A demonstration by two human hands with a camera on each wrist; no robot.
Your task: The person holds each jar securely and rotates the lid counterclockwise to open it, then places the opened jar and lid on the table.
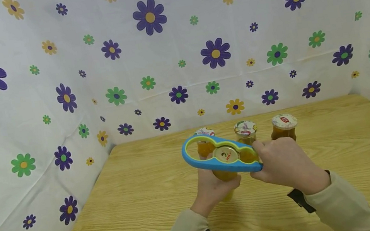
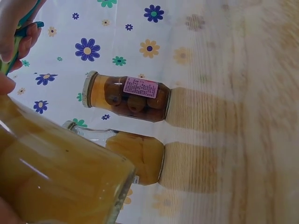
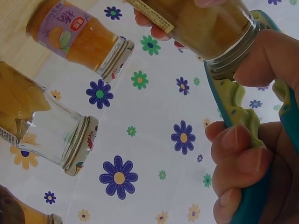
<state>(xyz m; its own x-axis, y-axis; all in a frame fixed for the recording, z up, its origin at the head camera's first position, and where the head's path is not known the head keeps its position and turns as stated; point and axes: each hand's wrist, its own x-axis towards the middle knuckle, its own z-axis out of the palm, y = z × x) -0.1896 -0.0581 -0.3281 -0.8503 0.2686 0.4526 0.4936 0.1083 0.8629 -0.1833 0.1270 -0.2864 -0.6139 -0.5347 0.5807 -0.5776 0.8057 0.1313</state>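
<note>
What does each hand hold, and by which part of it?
The left hand holds a lidded glass jar around its body; the right hand grips the blue jar opener by its right end in the head view.

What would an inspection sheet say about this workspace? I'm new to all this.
Surface: pale wood-grain tabletop.
Job's things: blue-and-lime jar opener; held fruit jar, its lid within the opener's middle opening.
Clutter: orange-fruit jar, yellow-fruit jar and dark-fruit jar, all lidded, standing behind.
Grips: left hand holds the fruit jar; right hand grips the opener's end.
Cables: nothing seen.
Surroundings: flower-print cloth behind and at both sides.
</note>
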